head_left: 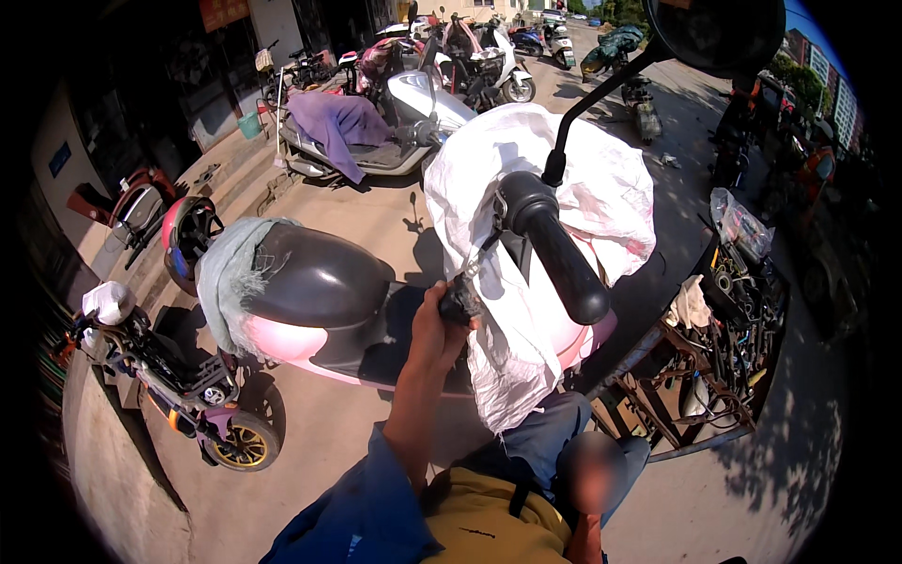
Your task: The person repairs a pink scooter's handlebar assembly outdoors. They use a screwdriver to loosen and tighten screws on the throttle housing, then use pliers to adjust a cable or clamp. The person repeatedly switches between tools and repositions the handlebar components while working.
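A pink and black scooter [324, 273] stands across in front of me, seat to the left and handlebar to the right. My left hand [438, 324] is closed around a small dark lump-like part [460, 299] beside the front of the scooter, below the handlebar; its kind is unclear. A white woven sack [507, 357] drapes over the front, partly behind that hand. Above the sack, the black handlebar grip [568, 268] points toward me, with a mirror [719, 33] on a stalk. My right hand [592, 479] is low over my lap, its fingers smeared by a blur.
To the right, a metal-framed cart [700, 442] holds tools, parts and a clear plastic bag [742, 224]. A grey cloth [225, 282] covers the seat's rear. A small bike [211, 404] stands at left, a scooter with a purple cloth [343, 127] behind. Steps [221, 188] line the building.
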Demonstrator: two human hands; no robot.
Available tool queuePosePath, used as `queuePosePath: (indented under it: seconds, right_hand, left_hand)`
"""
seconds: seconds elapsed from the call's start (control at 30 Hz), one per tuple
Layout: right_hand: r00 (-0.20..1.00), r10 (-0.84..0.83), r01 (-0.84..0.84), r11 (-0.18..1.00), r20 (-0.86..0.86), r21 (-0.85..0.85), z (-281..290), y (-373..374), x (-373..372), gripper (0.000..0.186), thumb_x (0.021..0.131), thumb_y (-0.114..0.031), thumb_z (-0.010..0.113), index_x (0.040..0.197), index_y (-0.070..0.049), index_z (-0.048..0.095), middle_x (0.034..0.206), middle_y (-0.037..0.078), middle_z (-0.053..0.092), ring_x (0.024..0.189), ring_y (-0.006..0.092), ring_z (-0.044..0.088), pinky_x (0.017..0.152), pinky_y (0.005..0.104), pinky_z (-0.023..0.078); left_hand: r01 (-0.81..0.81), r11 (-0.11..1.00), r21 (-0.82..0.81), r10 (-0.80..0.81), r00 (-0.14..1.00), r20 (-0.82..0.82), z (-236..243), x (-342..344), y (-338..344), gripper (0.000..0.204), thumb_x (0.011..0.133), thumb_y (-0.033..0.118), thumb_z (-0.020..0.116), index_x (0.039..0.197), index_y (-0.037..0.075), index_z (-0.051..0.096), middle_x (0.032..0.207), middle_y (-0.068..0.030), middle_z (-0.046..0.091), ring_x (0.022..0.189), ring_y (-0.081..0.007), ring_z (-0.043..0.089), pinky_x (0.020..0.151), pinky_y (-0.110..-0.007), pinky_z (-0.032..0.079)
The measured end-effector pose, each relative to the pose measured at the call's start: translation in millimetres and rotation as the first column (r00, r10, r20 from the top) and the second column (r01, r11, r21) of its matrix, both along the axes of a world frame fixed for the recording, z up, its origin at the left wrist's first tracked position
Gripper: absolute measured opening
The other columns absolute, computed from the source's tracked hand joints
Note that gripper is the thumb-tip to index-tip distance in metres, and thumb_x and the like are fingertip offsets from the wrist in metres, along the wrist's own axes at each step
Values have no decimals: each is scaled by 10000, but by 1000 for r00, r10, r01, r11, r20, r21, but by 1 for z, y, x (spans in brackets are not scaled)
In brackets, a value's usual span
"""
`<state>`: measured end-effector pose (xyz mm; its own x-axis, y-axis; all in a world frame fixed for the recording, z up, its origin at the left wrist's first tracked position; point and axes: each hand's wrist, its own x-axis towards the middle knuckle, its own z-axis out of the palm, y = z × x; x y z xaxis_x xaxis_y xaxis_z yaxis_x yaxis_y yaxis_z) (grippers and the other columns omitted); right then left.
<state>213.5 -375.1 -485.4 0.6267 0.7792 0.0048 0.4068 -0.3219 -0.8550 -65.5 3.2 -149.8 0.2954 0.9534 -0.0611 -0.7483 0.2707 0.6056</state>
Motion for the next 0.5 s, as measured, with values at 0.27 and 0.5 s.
queuePosePath:
  seconds: [0.27, 0.5]
  right_hand:
    - [762, 190, -166, 981, 619, -97, -17, -3, 5, 309, 1047, -162, 512, 1310, -57, 638, 1242, 150, 672, 1104, 308, 650, 942, 426, 512]
    - [661, 141, -220, 975, 737, 11, 1, 1, -4, 301, 1037, -139, 518, 1293, -51, 648, 1231, 165, 670, 1098, 323, 647, 916, 432, 515]
  left_hand:
    - [97, 995, 12, -97, 994, 39, 24, 6, -15, 268, 1055, 307, 551, 1090, 48, 611, 955, -109, 708, 804, -256, 691, 702, -401, 586]
    - [134, 991, 26, -135, 988, 69, 23, 3, -17, 259, 1047, 310, 577, 1059, 55, 612, 943, -97, 708, 792, -254, 698, 719, -395, 606]
